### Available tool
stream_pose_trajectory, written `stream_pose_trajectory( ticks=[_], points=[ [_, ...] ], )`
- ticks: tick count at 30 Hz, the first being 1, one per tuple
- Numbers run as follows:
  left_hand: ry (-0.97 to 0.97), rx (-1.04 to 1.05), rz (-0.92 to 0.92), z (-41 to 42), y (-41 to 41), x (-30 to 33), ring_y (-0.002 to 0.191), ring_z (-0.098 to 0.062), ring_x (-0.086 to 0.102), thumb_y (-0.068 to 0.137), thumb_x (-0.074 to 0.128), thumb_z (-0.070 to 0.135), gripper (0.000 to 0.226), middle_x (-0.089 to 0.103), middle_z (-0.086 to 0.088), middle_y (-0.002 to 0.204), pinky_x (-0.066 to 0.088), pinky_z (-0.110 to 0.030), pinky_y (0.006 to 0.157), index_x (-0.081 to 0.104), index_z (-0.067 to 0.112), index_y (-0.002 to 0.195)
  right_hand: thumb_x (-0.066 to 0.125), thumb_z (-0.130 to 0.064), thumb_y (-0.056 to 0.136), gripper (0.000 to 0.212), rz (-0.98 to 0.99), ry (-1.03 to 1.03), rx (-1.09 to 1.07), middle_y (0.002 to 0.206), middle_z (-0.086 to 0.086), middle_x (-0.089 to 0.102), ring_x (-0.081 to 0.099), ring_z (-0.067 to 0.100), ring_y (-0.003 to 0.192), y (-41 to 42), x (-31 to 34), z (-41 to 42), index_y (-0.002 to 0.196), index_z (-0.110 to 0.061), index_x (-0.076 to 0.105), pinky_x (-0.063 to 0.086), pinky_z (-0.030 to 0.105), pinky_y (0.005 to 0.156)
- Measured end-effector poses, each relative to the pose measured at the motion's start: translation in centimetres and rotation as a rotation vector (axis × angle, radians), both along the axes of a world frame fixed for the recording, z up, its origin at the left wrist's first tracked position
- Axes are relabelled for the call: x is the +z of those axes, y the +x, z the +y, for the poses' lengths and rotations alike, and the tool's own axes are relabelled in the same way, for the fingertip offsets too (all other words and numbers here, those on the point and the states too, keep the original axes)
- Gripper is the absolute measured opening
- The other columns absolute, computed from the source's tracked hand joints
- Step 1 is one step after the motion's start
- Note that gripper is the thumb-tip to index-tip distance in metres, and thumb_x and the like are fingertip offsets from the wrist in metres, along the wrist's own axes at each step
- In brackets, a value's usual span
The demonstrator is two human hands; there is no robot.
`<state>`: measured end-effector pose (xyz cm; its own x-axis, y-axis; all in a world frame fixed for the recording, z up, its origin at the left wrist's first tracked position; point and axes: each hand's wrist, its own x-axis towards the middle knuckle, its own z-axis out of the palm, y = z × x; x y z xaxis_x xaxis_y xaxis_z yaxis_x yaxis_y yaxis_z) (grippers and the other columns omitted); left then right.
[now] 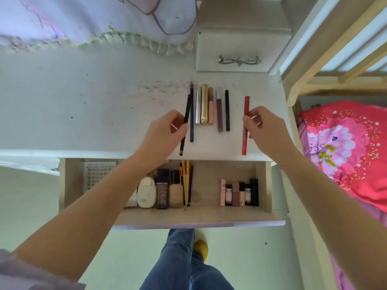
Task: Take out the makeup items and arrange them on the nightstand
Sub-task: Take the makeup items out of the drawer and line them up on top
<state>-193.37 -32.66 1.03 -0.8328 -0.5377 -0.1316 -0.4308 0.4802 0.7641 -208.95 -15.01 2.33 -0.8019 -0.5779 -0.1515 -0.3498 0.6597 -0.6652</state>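
Note:
On the white nightstand top (104, 114) lies a row of makeup sticks: a black pencil (191, 114), a silver tube (198, 105), a gold tube (204, 103), a peach tube (210, 107), a brown lip tube (219, 111) and a black liner (227, 110). My left hand (167, 130) pinches a thin black pencil (186, 114) at the row's left end. My right hand (261, 126) pinches a red pencil (245, 126), apart at the right. Below, the open drawer (199, 216) holds foundation bottles (169, 191), yellow pencils (186, 181) and a group of lipsticks (239, 192).
A small white box with a metal handle (238, 59) stands at the back of the nightstand. A frilled pillow (94, 21) lies at the back left. A wooden bed frame (335, 59) and a pink cushion (345, 147) are at the right. My legs stand below the drawer.

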Motion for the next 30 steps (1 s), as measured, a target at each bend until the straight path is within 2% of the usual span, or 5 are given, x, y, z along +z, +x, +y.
stream_pose_trajectory(
  ticks=[10,18,22,26,30],
  points=[
    [-0.041,0.189,-0.154,-4.7,-8.1,-4.6,0.075,-0.029,0.064,0.089,0.055,0.021,0.014,0.064,-0.012,0.086,0.056,-0.044,0.073,0.054,0.008,0.094,0.047,-0.032,0.095,0.026,0.124,0.193,-0.109,0.082,0.004,0.059,0.056,0.022,0.075,-5.8,-6.1,-6.0,0.104,-0.009,0.054,0.044,0.031,0.066],
    [0.057,0.171,-0.137,-3.5,-6.1,-3.6,0.059,-0.011,0.060,0.096,0.047,0.029,0.018,0.060,-0.001,0.081,0.043,-0.016,0.052,0.051,0.013,0.104,0.046,-0.030,0.097,0.024,0.151,0.113,-0.043,0.084,0.002,0.057,0.055,0.018,0.074,-3.3,-4.8,-4.3,0.108,-0.010,0.052,0.043,0.026,0.069],
    [0.102,0.036,-0.055,1.2,-0.1,-3.9,0.070,-0.007,0.057,0.097,0.045,0.027,0.011,0.057,0.005,0.081,0.046,-0.017,0.063,0.052,0.019,0.101,0.048,-0.019,0.096,0.007,0.066,-0.054,-0.084,0.072,-0.005,0.055,0.053,0.007,0.063,3.4,-4.9,1.2,0.101,-0.017,0.053,0.041,0.016,0.061],
    [0.198,-0.164,-0.208,7.1,7.1,-7.9,0.062,0.000,0.052,0.096,0.047,0.026,0.007,0.055,0.010,0.073,0.041,-0.016,0.059,0.054,0.027,0.096,0.048,-0.023,0.096,0.016,-0.116,0.233,-0.036,0.087,-0.005,0.060,0.054,0.010,0.072,8.9,-9.8,6.1,0.108,-0.018,0.058,0.041,0.023,0.062],
    [0.166,-0.116,-0.383,8.2,7.4,-12.5,0.062,-0.005,0.052,0.097,0.043,0.026,0.024,0.053,0.007,0.072,0.040,-0.018,0.055,0.052,0.018,0.119,0.041,-0.034,0.098,0.032,-0.143,0.464,0.056,0.111,0.007,0.057,0.057,0.022,0.088,9.5,-14.2,6.1,0.122,-0.018,0.055,0.049,0.033,0.070]
  ],
)
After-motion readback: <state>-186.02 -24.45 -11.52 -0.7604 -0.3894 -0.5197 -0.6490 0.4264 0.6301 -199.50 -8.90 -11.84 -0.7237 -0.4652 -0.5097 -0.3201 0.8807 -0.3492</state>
